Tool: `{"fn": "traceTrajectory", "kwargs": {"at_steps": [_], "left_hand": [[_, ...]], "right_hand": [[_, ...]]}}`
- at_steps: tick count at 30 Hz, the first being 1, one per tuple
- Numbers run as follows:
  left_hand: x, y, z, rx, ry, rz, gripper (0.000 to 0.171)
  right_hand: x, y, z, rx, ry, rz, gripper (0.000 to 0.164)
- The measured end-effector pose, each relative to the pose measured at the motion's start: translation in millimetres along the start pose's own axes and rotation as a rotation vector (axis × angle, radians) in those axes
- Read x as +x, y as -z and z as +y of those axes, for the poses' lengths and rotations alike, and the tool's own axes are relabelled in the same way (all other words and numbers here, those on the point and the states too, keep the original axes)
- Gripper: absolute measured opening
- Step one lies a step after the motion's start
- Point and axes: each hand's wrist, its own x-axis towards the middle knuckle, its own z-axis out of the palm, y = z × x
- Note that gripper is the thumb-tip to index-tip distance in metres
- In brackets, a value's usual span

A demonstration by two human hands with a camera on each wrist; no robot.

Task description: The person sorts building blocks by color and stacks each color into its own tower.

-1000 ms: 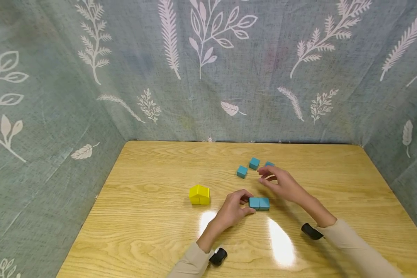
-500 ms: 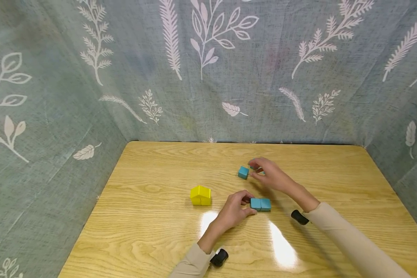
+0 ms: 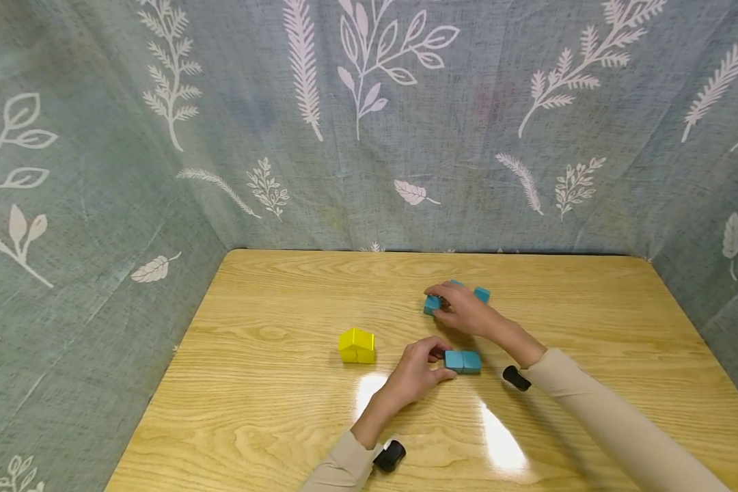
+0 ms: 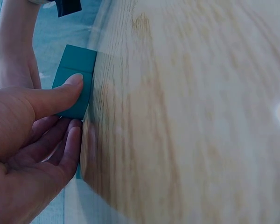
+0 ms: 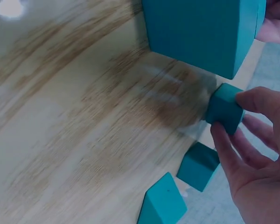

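Two blue blocks stand side by side in a row on the table, the left block [image 3: 453, 361] against the right block [image 3: 471, 362]. My left hand [image 3: 413, 373] holds the left block, thumb on its near side and fingers behind. In the left wrist view the thumb lies across that block's face. Farther back, my right hand [image 3: 467, 311] pinches a small blue cube [image 5: 225, 108] between thumb and fingers. Beside it in the right wrist view are another blue cube [image 5: 199, 166] and a blue wedge-shaped block [image 5: 163, 201]. In the head view my right hand partly hides these.
A yellow house-shaped stack of blocks [image 3: 357, 346] stands on the wooden table [image 3: 270, 307] to the left of my hands. A grey-green curtain [image 3: 344, 198] with white leaf prints hangs behind the table and along its sides.
My right hand has moved left over the back blocks to the leftmost cube and now pinches it. My left hand stays on the left block of the row.
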Motion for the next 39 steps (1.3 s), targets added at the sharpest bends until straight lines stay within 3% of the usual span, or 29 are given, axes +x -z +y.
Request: {"fn": "traceTrajectory", "kwargs": {"at_steps": [11,18,28,39], "left_hand": [[0.4,0.4,-0.4,-0.002,-0.013,0.004,0.028],[0.9,-0.1,-0.4,-0.014,-0.022,0.005,0.029],[1.6,-0.1,-0.2,-0.012,-0.017,0.016,0.029],[2.9,-0.6,-1.1,-0.013,-0.002,0.021,0.027]], "right_hand": [[-7.2,5.0,1.0,0.099,-0.024,0.007,0.039],[-18.0,10.2,1.5,0.224,-0.108,0.012,0.034],[-45.1,14.5,9.6,0.221,-0.148,0.091,0.038],[-75.1,18.3,14.4,0.43,-0.14,0.119,0.035]]}}
